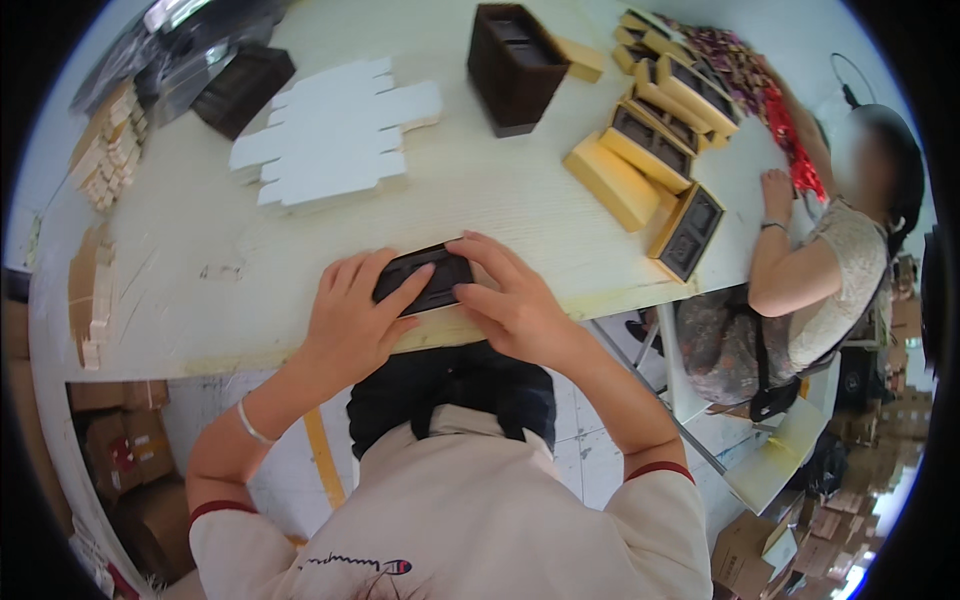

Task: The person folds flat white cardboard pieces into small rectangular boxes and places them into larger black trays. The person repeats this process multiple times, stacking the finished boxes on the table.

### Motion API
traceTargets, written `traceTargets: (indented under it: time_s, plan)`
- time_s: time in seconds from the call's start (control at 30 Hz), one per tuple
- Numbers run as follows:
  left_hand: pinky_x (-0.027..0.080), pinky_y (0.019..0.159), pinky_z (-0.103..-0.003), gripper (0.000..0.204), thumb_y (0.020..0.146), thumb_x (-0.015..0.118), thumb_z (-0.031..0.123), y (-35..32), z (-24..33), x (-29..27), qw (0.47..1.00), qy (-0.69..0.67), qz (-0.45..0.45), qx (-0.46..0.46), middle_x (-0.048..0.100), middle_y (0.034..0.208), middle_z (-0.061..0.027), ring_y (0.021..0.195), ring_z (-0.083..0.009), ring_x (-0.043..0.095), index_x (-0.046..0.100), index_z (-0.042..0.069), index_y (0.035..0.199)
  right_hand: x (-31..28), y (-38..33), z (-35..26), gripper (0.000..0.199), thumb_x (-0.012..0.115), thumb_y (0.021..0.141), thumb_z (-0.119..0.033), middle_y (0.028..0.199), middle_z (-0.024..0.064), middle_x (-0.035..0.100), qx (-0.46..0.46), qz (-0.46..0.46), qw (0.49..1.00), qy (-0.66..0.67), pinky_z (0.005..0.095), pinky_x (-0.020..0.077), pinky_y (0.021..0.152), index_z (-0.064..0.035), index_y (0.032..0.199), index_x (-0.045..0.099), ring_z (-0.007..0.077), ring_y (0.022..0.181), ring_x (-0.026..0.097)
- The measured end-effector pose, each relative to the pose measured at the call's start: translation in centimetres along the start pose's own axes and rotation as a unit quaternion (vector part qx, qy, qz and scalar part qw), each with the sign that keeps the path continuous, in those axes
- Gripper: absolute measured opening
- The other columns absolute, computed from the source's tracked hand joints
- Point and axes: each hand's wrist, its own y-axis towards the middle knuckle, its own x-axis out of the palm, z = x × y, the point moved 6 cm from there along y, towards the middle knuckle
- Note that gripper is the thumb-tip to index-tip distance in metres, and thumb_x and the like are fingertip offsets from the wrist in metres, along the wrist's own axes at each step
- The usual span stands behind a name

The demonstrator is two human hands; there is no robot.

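Near the front edge of the table, both my hands are around a small shallow box with a dark plastic insert point(437, 288). My left hand point(345, 318) grips its left end, with a finger lying across the dark insert. At the right end, the fingers and thumb of my right hand point(518, 312) close on the corners. The underside of the box is hidden. Beyond it lies a pile of white flat die-cut card blanks point(335, 135). A tall stack of dark brown plastic trays point(512, 75) stands farther back.
Gold boxes with dark inserts point(650, 140) are heaped at the right. A co-worker point(820, 260) sits beside them, near red and purple wrapped pieces point(795, 145). More dark trays point(243, 90) and stacked card pieces point(108, 150) are at the far left. Cartons point(125, 450) stand under the table.
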Motion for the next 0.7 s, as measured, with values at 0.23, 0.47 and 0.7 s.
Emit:
traceTargets:
  time_s: [0.23, 0.47, 0.7]
  plan:
    - [0.024, 0.112, -0.052, 0.07, 0.079, 0.072, 0.026, 1.3, -1.1, -1.7, 0.98, -0.183, -0.081, 0.019, 0.042, 0.138, -0.0174, 0.129, -0.0341, 0.039, 0.043, 0.004, 0.139, -1.1, 0.0, 0.1, 0.036, 0.077, 0.07, -0.009, 0.129, 0.022, 0.047, 0.031, -0.048, 0.998, -0.005, 0.0439, 0.0439, 0.095, -0.0039, 0.099, 0.057, 0.0412, 0.117, 0.049]
    - [0.038, 0.104, -0.045, 0.055, 0.087, 0.065, 0.032, -1.2, -3.8, -6.7, 0.975, -0.167, 0.142, -0.019, 0.053, 0.128, -0.0173, 0.12, -0.0349, 0.049, 0.052, -0.001, 0.128, -17.7, -3.8, 4.1, 0.037, 0.077, 0.074, -0.016, 0.121, 0.0194, 0.057, 0.205, 0.133, 0.961, -0.132, 0.0428, 0.0468, 0.092, -0.0032, 0.104, 0.06, 0.0381, 0.107, 0.058]
    - [0.041, 0.1, -0.042, 0.051, 0.073, 0.074, 0.011, 0.1, -4.4, -6.0, 0.981, -0.12, 0.142, -0.057, 0.053, 0.128, -0.0154, 0.118, -0.0344, 0.05, 0.059, 0.003, 0.121, -21.8, -2.0, 11.1, 0.04, 0.074, 0.08, -0.016, 0.135, 0.0211, 0.047, 0.162, 0.175, 0.895, -0.377, 0.0412, 0.0387, 0.102, -0.0018, 0.116, 0.062, 0.0373, 0.126, 0.045]
